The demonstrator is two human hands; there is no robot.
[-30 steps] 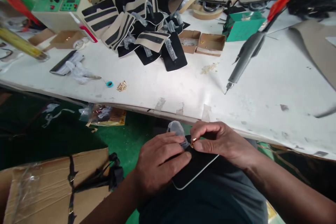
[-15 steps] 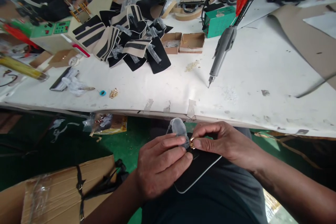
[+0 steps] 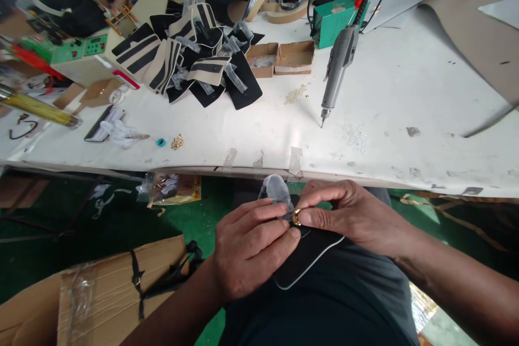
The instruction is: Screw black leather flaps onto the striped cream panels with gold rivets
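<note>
Note the black panel (image 3: 308,254) at 5 o'clock in view, lying over the lap, presumably for backing close to the body. Locate the electric screwdriver (image 3: 339,73) between 12 and 1 o'clock from the gold fitting (image 3: 297,217), over the tabletop (image 3: 397,92), likely for quick reach. Observe the hands: left hand (image 3: 251,248) at 8 o'clock from the fitting, fingers curved over the panel and touching the clear wrap (image 3: 275,188), apparently against shifting, any grip underneath hidden; right hand (image 3: 352,216) at 3 o'clock, thumb and forefinger pinched on the fitting.

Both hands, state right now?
Left hand: on the black panel; whether gripping, can't tell.
Right hand: closed, pinching a gold-coloured metal piece.
</note>
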